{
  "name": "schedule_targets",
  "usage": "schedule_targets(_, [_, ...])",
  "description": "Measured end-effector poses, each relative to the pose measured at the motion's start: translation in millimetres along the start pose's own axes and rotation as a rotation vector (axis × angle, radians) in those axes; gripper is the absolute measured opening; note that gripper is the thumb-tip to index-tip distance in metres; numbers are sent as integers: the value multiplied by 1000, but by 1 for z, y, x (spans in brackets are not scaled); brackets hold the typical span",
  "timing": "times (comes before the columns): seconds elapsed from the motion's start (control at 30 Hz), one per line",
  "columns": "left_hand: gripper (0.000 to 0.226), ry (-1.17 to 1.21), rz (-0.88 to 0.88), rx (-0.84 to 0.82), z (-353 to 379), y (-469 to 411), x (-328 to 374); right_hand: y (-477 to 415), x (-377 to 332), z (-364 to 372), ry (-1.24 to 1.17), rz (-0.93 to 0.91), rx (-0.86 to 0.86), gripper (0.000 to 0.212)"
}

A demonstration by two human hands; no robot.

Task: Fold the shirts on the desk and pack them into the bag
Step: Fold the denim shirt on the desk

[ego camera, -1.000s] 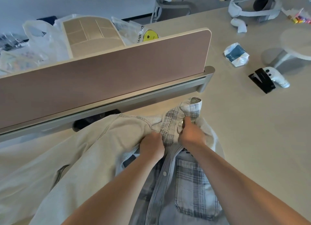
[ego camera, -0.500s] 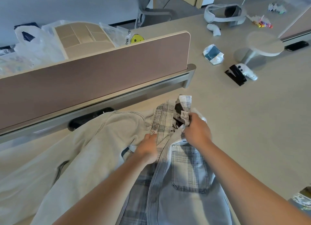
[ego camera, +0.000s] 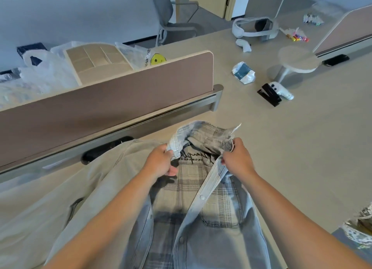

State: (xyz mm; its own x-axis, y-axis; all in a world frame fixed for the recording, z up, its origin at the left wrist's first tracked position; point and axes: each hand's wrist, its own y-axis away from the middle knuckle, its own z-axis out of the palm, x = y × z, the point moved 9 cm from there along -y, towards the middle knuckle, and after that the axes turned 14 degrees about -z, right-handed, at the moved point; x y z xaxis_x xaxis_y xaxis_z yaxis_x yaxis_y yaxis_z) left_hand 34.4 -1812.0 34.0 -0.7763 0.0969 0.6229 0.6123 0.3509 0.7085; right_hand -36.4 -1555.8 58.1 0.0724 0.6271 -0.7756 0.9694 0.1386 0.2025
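A light-blue denim shirt with plaid lining (ego camera: 203, 224) lies front-up on the desk (ego camera: 302, 148) just before me, its collar toward the divider. My left hand (ego camera: 161, 162) grips the left collar tip. My right hand (ego camera: 237, 158) grips the right side of the collar and placket, pulling the neck apart so a printed label shows inside. A beige denim garment (ego camera: 66, 192) lies spread to the left, partly under the shirt. No bag for packing is identifiable.
A brown desk divider (ego camera: 112, 99) runs across behind the clothes, with plastic bags (ego camera: 40, 73) and a beige organiser beyond it. At the right stand a small round stand (ego camera: 298, 61), a controller on a black holder (ego camera: 273, 93), a crumpled packet (ego camera: 243, 72) and a headset (ego camera: 253, 27).
My hands have moved apart, each now on one side of the collar, spreading the neck open. The camera view shifted, so the shirt sits more to the centre.
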Motion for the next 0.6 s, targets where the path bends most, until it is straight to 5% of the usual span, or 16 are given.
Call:
schedule_targets(0.13, [10,119,44,30,-48,30,25,4,-14,-6,-49,-2,38,29])
schedule_targets(0.3, [49,-160,121,68,-86,64,33,20,-42,-25,-55,21,93,34])
schedule_targets(0.4, [38,-258,170,163,-103,75,27,30,-52,-35,-17,63,127,35])
schedule_targets(0.53, [6,-109,121,229,-129,81,15,40,-70,-37,-94,31,148,34])
schedule_targets(0.6, [11,-61,117,184,-132,86,14,44,-77,-37,-126,6,157,24])
